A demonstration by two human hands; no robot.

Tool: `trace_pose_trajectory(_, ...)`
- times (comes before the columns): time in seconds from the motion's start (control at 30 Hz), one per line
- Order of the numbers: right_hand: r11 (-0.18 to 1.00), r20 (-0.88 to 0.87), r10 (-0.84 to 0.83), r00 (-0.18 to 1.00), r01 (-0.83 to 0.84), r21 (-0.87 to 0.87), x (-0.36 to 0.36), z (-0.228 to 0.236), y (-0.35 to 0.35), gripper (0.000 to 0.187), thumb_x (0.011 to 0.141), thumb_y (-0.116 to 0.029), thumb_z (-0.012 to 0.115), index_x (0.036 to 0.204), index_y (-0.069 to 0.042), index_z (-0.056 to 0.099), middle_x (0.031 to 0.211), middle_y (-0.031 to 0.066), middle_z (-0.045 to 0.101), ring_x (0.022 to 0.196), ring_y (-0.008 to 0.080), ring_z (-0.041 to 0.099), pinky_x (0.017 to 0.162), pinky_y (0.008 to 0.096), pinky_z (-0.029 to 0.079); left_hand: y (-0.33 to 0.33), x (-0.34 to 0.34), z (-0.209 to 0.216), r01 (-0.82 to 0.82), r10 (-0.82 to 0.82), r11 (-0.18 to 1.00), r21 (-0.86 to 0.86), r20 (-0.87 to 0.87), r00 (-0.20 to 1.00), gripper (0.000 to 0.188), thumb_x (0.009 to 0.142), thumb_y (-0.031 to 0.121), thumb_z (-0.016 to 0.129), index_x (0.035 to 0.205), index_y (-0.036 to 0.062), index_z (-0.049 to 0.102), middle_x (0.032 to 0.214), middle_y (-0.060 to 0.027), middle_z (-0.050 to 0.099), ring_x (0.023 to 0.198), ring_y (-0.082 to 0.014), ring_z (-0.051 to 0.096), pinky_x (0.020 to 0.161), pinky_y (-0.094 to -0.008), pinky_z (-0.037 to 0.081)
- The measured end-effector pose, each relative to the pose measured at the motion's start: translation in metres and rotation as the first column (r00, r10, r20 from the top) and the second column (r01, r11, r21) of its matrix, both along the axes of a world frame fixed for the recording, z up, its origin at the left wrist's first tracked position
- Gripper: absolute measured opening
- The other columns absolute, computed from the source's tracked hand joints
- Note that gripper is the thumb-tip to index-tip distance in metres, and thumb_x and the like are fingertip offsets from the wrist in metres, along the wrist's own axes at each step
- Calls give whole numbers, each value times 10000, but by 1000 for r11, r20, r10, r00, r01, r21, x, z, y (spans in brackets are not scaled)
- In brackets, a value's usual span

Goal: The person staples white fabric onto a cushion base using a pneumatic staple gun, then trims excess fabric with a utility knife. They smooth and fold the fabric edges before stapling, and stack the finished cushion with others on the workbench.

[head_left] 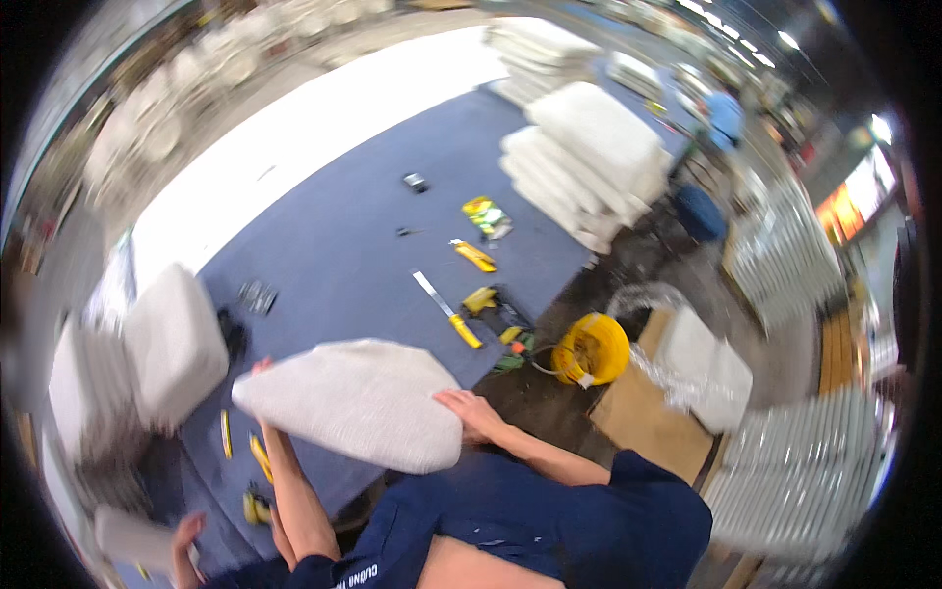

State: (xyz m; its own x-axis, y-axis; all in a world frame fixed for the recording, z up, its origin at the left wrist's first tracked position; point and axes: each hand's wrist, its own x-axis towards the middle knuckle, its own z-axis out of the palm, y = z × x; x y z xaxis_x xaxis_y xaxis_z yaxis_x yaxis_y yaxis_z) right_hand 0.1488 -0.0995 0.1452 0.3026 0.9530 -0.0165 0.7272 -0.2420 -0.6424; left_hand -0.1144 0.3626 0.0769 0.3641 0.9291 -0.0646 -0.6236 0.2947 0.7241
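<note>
A light beige, fabric-covered seat cushion (pixel 353 402) is held up in front of me, tilted above the near edge of a blue-covered table (pixel 334 236). My right hand (pixel 473 414) grips its right edge, fingers lying over the top. At the left end, my left hand (pixel 262 365) supports it from behind and below; only fingertips show past the rim. Just beyond the cushion lie a long-bladed knife with a yellow handle (pixel 461 329), a yellow utility knife (pixel 475 256) and a yellow and black power drill (pixel 496 312).
Stacked pale cushions stand at the left (pixel 177 344) and far right (pixel 599 137) of the table. Another person's hand (pixel 186 535) reaches in at lower left. A yellow bucket (pixel 592 348) stands right of the table, near cardboard (pixel 653 432) and wrapped stacks (pixel 795 471).
</note>
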Motion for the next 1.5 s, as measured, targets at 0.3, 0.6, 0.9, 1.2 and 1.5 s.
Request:
trace_pose_trajectory(0.3,924,-92,-37,995,69,377,45,82,12,691,723,-67,861,1383,-136,669,1373,103,704,1327,319,629,1119,450,463,-32,24,-32,350,-274,915,-202,329,904,599,1080,534,468,1536,148,496,1607,-130,493,1410,-357,541,1210,-554,407)
trace_pose_trajectory(0.6,538,261,-129,957,-154,829,115,346,24,315,827,-123,847,1116,-63,738,1099,92,756,1059,268,714,915,421,533,-207,197,115,615,-516,763,-201,385,766,935,942,746,494,1639,135,373,1661,-200,390,1507,-470,400,1098,-755,413)
trace_pose_trajectory(0.9,433,836,-82,543,-736,520,160,420,43,114,884,-257,776,942,-190,705,943,-31,702,970,158,726,1046,463,438,-343,508,164,854,-571,505,-124,694,438,938,982,781,357,1671,146,310,1705,-172,337,1547,-470,326,1113,-820,298)
trace_pose_trajectory(1.2,556,975,-178,132,-804,211,336,487,68,76,916,-251,710,895,-178,699,923,-7,691,1044,190,701,1108,533,389,-354,683,258,951,-556,308,31,817,154,962,986,821,278,1691,167,263,1723,-162,308,1561,-481,288,1114,-850,237)
trace_pose_trajectory(1.5,598,565,-757,329,1,801,748,466,35,455,1022,-408,636,1313,-57,648,1262,174,698,1171,365,667,1050,516,489,-403,751,306,693,-746,658,295,127,654,863,1072,725,300,1718,180,129,1798,-85,44,1619,-373,175,1248,-637,306)
